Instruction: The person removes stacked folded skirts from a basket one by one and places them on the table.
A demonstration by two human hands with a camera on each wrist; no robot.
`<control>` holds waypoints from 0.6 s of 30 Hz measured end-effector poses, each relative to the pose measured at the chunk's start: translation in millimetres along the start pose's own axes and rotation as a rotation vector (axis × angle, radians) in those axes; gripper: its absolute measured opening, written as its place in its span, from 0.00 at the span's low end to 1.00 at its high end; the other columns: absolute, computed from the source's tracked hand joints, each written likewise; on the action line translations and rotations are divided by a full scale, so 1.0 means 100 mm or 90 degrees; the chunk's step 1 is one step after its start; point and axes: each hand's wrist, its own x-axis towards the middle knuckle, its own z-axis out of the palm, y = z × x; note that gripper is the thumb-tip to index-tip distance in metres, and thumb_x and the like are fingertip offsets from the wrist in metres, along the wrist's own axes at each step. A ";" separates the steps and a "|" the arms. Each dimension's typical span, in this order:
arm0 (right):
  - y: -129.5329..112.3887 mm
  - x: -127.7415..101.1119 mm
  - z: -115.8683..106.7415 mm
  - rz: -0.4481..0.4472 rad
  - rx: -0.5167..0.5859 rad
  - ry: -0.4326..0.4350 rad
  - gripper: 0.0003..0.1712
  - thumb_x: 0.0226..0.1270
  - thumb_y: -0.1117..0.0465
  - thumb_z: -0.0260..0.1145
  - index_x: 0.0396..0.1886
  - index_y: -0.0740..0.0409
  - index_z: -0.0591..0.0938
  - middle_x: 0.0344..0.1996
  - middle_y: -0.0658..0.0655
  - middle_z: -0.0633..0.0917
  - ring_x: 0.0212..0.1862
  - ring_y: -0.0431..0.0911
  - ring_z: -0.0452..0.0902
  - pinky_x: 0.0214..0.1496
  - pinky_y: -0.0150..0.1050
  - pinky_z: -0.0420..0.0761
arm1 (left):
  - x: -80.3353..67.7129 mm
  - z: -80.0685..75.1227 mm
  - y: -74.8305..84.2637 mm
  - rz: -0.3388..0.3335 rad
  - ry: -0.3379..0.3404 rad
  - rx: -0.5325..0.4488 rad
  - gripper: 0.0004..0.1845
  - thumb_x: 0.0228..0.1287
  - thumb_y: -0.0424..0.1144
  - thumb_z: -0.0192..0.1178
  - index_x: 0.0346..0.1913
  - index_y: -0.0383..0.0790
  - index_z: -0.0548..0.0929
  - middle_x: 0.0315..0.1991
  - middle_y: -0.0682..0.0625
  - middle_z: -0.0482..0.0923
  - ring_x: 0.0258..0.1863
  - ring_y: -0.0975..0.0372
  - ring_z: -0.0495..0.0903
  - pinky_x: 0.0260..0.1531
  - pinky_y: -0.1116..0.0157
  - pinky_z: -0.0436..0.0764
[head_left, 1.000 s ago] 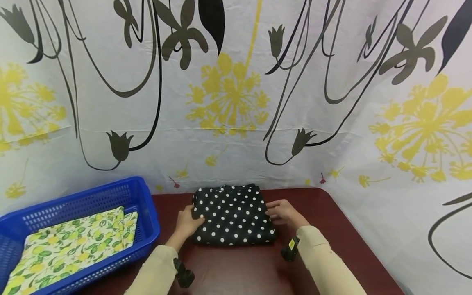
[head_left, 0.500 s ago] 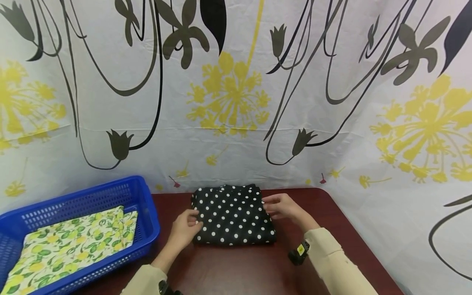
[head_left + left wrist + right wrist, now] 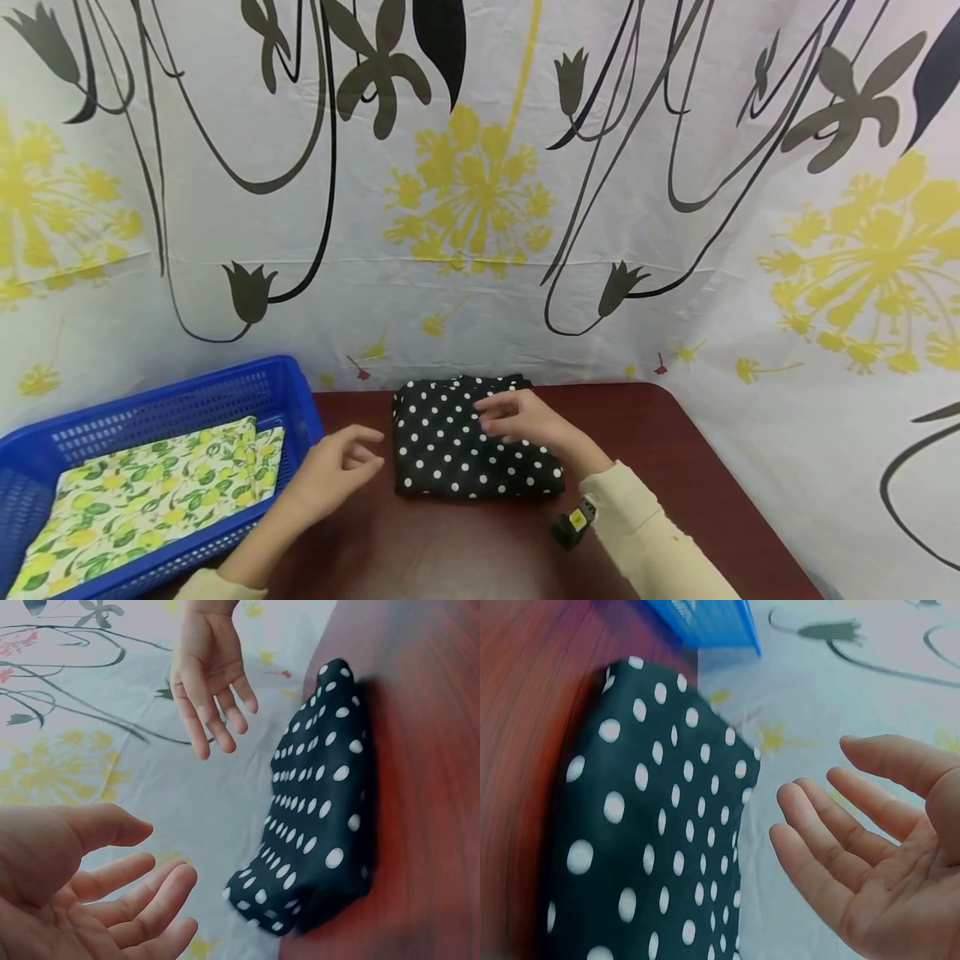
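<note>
While our left hand (image 3: 337, 467) has come off the cloth (image 3: 457, 454) and hangs relaxed, holding nothing, we list from the left. Basket (image 3: 292, 400): beyond our left hand, lemon-print fabric (image 3: 150, 492) inside. Cloth: folded, on the table (image 3: 487, 550) between our hands. Right hand (image 3: 517, 419): moved from the cloth's edge to above its top, fingers loose, holding nothing. We judge the folding finished and the cloth released.

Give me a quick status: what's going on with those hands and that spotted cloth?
Left hand open, beside the folded black white-dotted cloth. Right hand open, above it. Nothing in the way.
</note>
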 end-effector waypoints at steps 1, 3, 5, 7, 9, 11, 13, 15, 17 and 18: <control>-0.03 0.02 0.04 -0.001 0.008 -0.004 0.22 0.61 0.63 0.63 0.55 0.64 0.76 0.43 0.63 0.81 0.42 0.48 0.79 0.43 0.52 0.79 | -0.02 -0.05 0.01 0.001 0.000 0.003 0.15 0.55 0.34 0.63 0.46 0.34 0.78 0.29 0.49 0.81 0.27 0.62 0.80 0.28 0.65 0.78; -0.10 0.08 0.12 -0.005 0.019 -0.015 0.21 0.61 0.63 0.63 0.55 0.63 0.77 0.43 0.64 0.81 0.42 0.47 0.79 0.43 0.51 0.79 | -0.04 -0.16 0.01 -0.002 -0.004 0.012 0.15 0.57 0.35 0.63 0.47 0.34 0.78 0.29 0.49 0.81 0.28 0.62 0.80 0.28 0.65 0.78; -0.16 0.15 0.20 -0.011 0.029 -0.022 0.21 0.60 0.64 0.63 0.54 0.63 0.77 0.43 0.65 0.81 0.41 0.47 0.80 0.42 0.52 0.79 | -0.07 -0.27 0.00 -0.010 -0.005 0.022 0.16 0.58 0.36 0.62 0.48 0.33 0.77 0.29 0.49 0.80 0.28 0.61 0.79 0.28 0.65 0.78; -0.24 0.21 0.28 -0.017 0.026 -0.033 0.21 0.60 0.65 0.63 0.54 0.63 0.77 0.42 0.64 0.82 0.41 0.47 0.80 0.42 0.51 0.79 | -0.10 -0.37 -0.03 -0.024 -0.003 0.042 0.16 0.58 0.36 0.61 0.49 0.33 0.77 0.29 0.49 0.80 0.29 0.61 0.79 0.28 0.65 0.78; -0.33 0.28 0.36 -0.017 0.016 -0.044 0.20 0.60 0.64 0.63 0.54 0.61 0.78 0.41 0.61 0.82 0.40 0.46 0.80 0.40 0.49 0.80 | -0.13 -0.48 -0.06 -0.029 0.007 0.071 0.17 0.59 0.35 0.61 0.50 0.33 0.76 0.30 0.50 0.79 0.29 0.61 0.79 0.28 0.64 0.77; -0.42 0.35 0.43 -0.014 0.010 -0.057 0.20 0.60 0.64 0.64 0.53 0.59 0.78 0.41 0.59 0.83 0.40 0.45 0.80 0.40 0.47 0.80 | -0.16 -0.59 -0.09 -0.034 0.018 0.093 0.17 0.59 0.35 0.61 0.50 0.32 0.76 0.31 0.49 0.80 0.30 0.59 0.79 0.28 0.63 0.78; -0.49 0.42 0.51 -0.012 0.006 -0.072 0.19 0.61 0.64 0.64 0.53 0.58 0.79 0.40 0.57 0.83 0.39 0.44 0.80 0.39 0.44 0.81 | -0.19 -0.70 -0.12 -0.036 0.026 0.114 0.18 0.59 0.36 0.60 0.51 0.32 0.76 0.32 0.48 0.80 0.31 0.58 0.80 0.29 0.62 0.78; -0.56 0.49 0.59 -0.012 0.002 -0.088 0.19 0.61 0.64 0.64 0.53 0.57 0.79 0.41 0.56 0.83 0.39 0.43 0.79 0.39 0.45 0.80 | -0.22 -0.81 -0.15 -0.039 0.021 0.121 0.19 0.61 0.38 0.60 0.52 0.31 0.75 0.34 0.46 0.81 0.33 0.56 0.80 0.29 0.62 0.79; -0.63 0.55 0.67 -0.016 -0.006 -0.103 0.19 0.61 0.64 0.64 0.53 0.56 0.79 0.41 0.56 0.83 0.39 0.42 0.79 0.40 0.45 0.80 | -0.24 -0.93 -0.18 -0.039 0.013 0.130 0.20 0.62 0.40 0.59 0.53 0.30 0.74 0.35 0.46 0.81 0.34 0.54 0.80 0.29 0.61 0.79; -0.67 0.59 0.71 -0.021 -0.012 -0.110 0.19 0.60 0.64 0.64 0.52 0.56 0.79 0.41 0.56 0.83 0.38 0.42 0.80 0.40 0.46 0.80 | -0.25 -1.00 -0.20 -0.037 0.005 0.136 0.21 0.63 0.41 0.58 0.53 0.30 0.74 0.35 0.45 0.81 0.34 0.53 0.80 0.29 0.60 0.79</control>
